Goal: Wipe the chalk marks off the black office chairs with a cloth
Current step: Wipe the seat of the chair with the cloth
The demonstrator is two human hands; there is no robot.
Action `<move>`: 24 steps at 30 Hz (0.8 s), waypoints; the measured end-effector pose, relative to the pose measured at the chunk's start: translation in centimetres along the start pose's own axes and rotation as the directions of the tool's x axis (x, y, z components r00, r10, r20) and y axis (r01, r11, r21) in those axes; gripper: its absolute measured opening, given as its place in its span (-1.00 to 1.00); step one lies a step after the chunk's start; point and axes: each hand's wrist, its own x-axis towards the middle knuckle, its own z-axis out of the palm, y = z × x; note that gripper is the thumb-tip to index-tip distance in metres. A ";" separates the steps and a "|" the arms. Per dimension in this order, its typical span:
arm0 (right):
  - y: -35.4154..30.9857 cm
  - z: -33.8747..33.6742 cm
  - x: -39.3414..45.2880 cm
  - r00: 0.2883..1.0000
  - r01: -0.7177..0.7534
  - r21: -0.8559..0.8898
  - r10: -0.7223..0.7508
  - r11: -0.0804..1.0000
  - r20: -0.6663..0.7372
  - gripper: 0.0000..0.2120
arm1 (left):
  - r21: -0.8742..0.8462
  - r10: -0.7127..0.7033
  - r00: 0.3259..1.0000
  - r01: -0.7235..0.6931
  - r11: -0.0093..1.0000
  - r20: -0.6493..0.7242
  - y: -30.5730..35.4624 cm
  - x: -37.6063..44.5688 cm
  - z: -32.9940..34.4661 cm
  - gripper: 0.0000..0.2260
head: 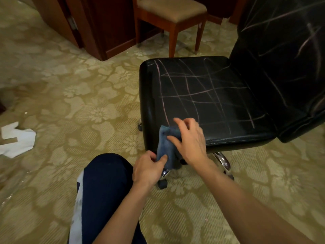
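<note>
A black office chair (211, 95) stands on the carpet at centre right, its seat crossed by pale chalk lines. More chalk streaks run over its backrest (281, 50) at the right. A blue-grey cloth (165, 147) hangs at the seat's near left corner. My right hand (190, 140) grips the cloth's upper part against the seat edge. My left hand (149, 168) pinches the cloth's lower end just below the seat.
A wooden chair (170, 16) with a tan cushion stands behind the office chair, beside dark wooden furniture (105, 27). White paper scraps (17, 140) lie on the patterned carpet at the left. My knee (105, 182) in dark trousers is at the bottom centre. Chrome chair legs and a castor (162, 184) sit under the seat.
</note>
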 end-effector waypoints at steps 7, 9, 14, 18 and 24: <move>0.8 2.2 -5.6 0.980 0.011 -0.109 -0.032 0.994 -0.197 -0.56 | 0.168 0.334 0.925 -0.306 0.937 -0.179 -0.2 -0.4 0.2 -0.61; 1.1 2.3 -5.9 0.988 0.031 -0.112 -0.047 0.993 -0.146 -0.52 | 0.187 0.473 0.863 -0.442 0.877 -0.179 -0.5 -0.4 0.4 -0.47; 1.6 1.9 -5.4 0.989 0.097 -0.191 -0.116 0.977 -0.090 -0.46 | 0.123 0.575 0.808 -0.562 0.818 -0.129 -1.3 0.7 0.6 -0.59; 1.2 1.2 -4.5 0.989 0.120 -0.205 -0.135 0.971 -0.061 -0.50 | 0.017 0.583 0.802 -0.586 0.810 -0.132 -0.6 1.3 0.1 -0.65; 0.2 -2.8 -0.8 0.931 0.316 0.118 -0.331 0.941 0.152 -0.22 | -0.310 0.648 0.735 -0.579 0.754 0.202 2.8 2.6 -3.3 -0.49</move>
